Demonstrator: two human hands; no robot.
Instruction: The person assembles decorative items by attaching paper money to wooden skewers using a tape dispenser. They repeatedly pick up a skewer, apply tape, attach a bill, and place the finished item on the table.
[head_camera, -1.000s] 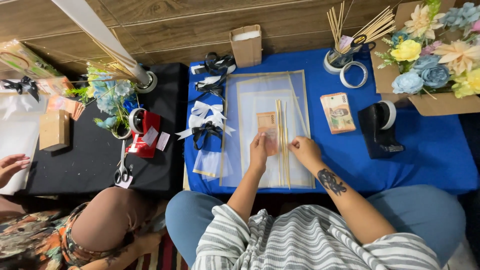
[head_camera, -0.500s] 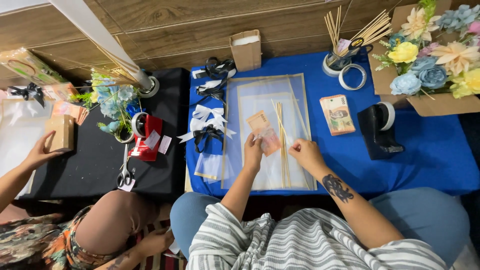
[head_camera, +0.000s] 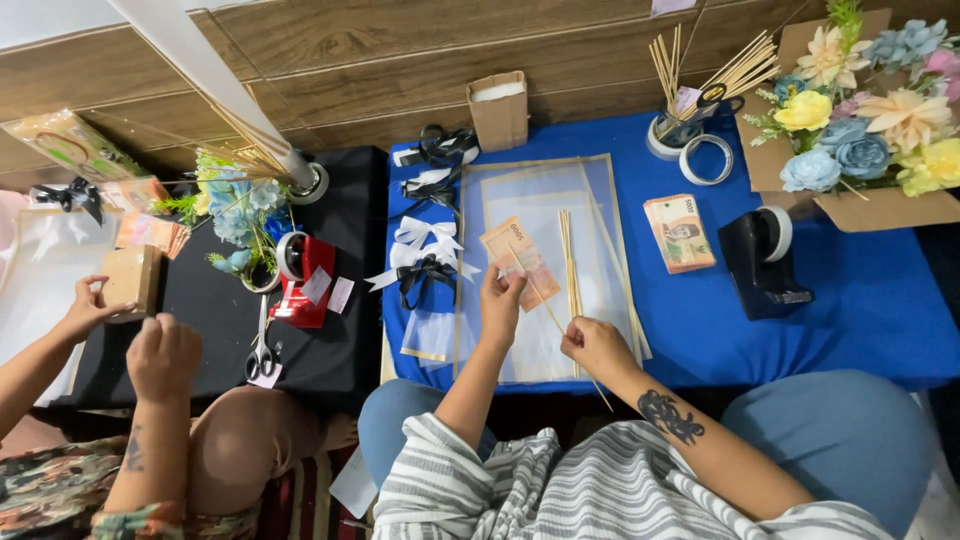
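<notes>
My left hand (head_camera: 502, 300) holds a pink banknote (head_camera: 519, 262) by its near end, lifted a little over the clear plastic sheets (head_camera: 535, 205) on the blue table (head_camera: 860, 300). My right hand (head_camera: 597, 345) pinches a thin wooden skewer (head_camera: 560, 330) that runs slantwise from the note toward my lap. A small bundle of skewers (head_camera: 569, 265) lies on the plastic just right of the note. My right forearm bears a dark tattoo.
Black and white ribbon bows (head_camera: 425, 255) lie left of the plastic. A stack of banknotes (head_camera: 679, 232), a black tape dispenser (head_camera: 762, 262), tape rolls (head_camera: 706, 158), a cup of skewers (head_camera: 690, 85) and a box of paper flowers (head_camera: 860, 110) stand at right. Another person's hands (head_camera: 160, 355) work at the black table, near scissors (head_camera: 261, 345).
My left hand has lifted the banknote and turned it askew. My right hand has picked one skewer from the bundle and drawn it toward me. The other person's hands moved to a small box.
</notes>
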